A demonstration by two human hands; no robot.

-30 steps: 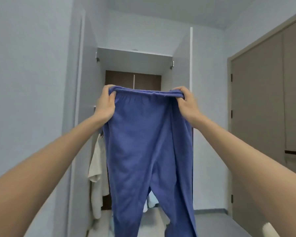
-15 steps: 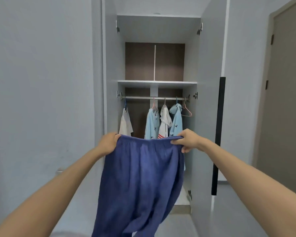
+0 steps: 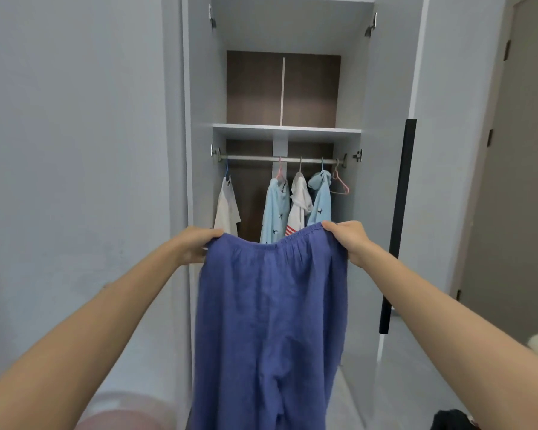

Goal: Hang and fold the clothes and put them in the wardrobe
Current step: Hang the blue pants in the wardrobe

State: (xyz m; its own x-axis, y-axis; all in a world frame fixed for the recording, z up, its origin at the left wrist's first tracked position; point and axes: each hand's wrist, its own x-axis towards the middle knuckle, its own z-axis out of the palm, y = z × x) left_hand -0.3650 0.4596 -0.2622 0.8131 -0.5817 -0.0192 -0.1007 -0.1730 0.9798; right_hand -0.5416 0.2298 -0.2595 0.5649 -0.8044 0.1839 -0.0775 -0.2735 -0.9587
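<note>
Where the trousers are: blue trousers (image 3: 271,305) held up by the waistband in front of the open wardrobe (image 3: 199,119), outside it; the legs hang straight down past the bottom edge of view, and the waistband sags a little in the middle.
Left grip: left hand (image 3: 196,243) closed on the 9 o'clock end of the waistband, fingers curled over the cloth.
Right grip: right hand (image 3: 347,240) closed on the 3 o'clock end, thumb along the top edge, other fingers hidden behind the cloth.
Arms: both bare and stretched forward, entering from 7 and 5 o'clock.
Shelf: white shelf (image 3: 286,130) across the wardrobe, brown back panel above and below it.
Rail: metal rail (image 3: 261,158) just under the shelf, at 12 o'clock from the trousers.
On the rail, 9 to 3 o'clock: white shirt (image 3: 227,209) on a blue hanger, apart from the rest. Then, close together, light-blue printed top (image 3: 274,209), white top with red stripes (image 3: 298,206) and plain light-blue garment (image 3: 322,200). A bare pink hanger (image 3: 340,186) sits at the 3 o'clock end.
Overlap: the waistband hides the lower ends of the three grouped garments.
Wardrobe door: right door (image 3: 385,150) swung open, long black handle (image 3: 398,228) at 3 o'clock from the right hand.
Room door: brown door (image 3: 525,181) at far 3 o'clock.
Frame edges: blurred pinkish shape (image 3: 121,411) at 7 o'clock, dark item (image 3: 451,420) at 5 o'clock; cannot tell what either is.
</note>
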